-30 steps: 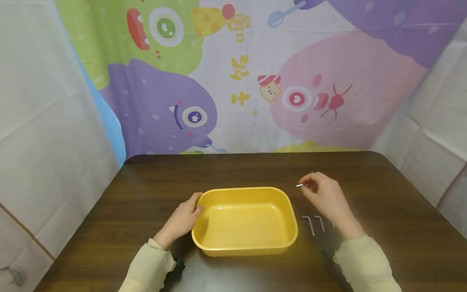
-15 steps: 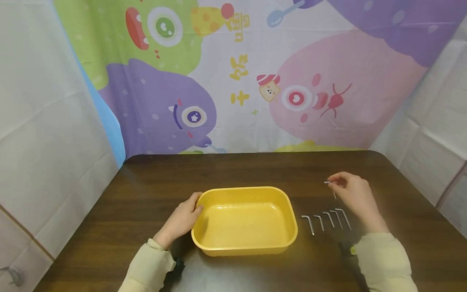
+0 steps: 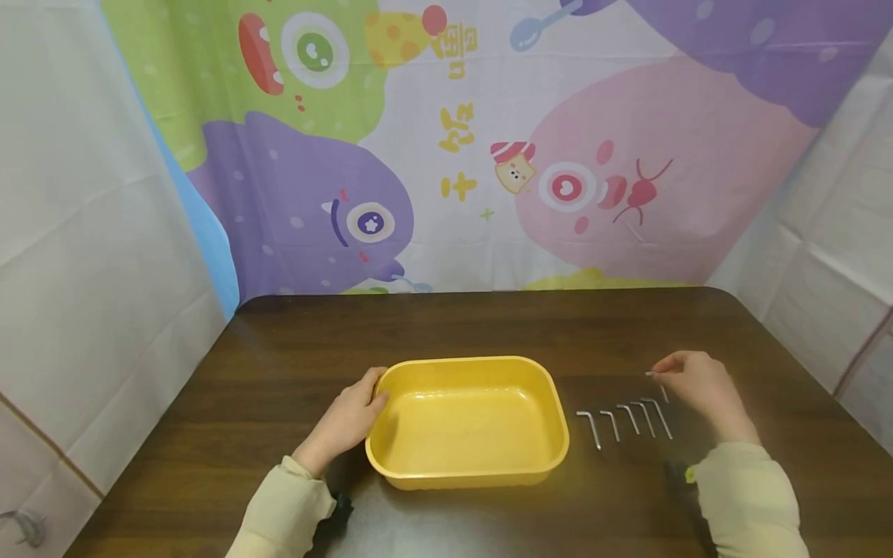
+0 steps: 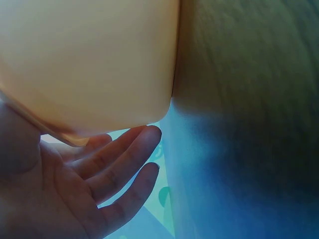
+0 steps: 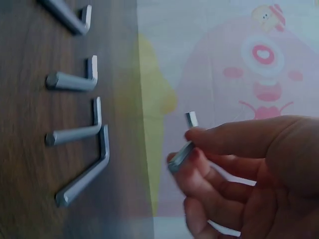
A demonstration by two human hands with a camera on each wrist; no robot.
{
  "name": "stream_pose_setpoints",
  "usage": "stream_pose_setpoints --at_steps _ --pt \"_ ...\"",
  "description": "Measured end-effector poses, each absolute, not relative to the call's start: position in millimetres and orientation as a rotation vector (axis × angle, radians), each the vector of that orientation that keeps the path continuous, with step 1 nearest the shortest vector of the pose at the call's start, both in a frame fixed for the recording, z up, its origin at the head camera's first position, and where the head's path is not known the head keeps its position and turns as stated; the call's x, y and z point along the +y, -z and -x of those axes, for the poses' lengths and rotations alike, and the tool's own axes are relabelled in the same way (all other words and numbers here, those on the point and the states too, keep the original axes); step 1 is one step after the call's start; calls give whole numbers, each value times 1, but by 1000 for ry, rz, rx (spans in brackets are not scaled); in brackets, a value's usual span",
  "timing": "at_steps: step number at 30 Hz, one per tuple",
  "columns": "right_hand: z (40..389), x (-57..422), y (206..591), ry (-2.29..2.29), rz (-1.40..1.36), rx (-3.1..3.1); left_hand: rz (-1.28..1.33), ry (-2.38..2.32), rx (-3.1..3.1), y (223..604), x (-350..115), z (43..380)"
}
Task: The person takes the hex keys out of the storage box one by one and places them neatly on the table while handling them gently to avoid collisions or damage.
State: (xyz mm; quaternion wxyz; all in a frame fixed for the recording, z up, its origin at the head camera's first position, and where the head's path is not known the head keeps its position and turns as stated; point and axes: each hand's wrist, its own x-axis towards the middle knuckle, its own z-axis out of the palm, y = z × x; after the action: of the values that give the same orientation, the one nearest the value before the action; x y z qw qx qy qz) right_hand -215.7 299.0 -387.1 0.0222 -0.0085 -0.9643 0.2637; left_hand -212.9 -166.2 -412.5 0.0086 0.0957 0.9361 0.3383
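My left hand holds the left rim of a yellow rectangular plastic tub, thumb over the edge; nothing lies inside it. In the left wrist view the fingers spread along the outside of its wall. Right of the tub, my right hand pinches a small silver hex key between thumb and fingertips, above the table. Several other L-shaped hex keys lie side by side between the tub and that hand, among them the leftmost hex key and the rightmost hex key.
Everything rests on a dark wood-grain table. Behind it hangs a cartoon-printed cloth. Pale draped sheets stand at the left and right sides.
My right hand has moved right and then down toward the near side, carrying the hex key, to the right end of the row. The left hand and tub stay put.
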Motion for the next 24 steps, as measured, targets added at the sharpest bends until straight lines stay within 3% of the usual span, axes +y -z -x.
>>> stream_pose_setpoints --at_steps 24 --pt "217 321 405 -886 218 -3200 -297 -1065 2916 412 -166 213"
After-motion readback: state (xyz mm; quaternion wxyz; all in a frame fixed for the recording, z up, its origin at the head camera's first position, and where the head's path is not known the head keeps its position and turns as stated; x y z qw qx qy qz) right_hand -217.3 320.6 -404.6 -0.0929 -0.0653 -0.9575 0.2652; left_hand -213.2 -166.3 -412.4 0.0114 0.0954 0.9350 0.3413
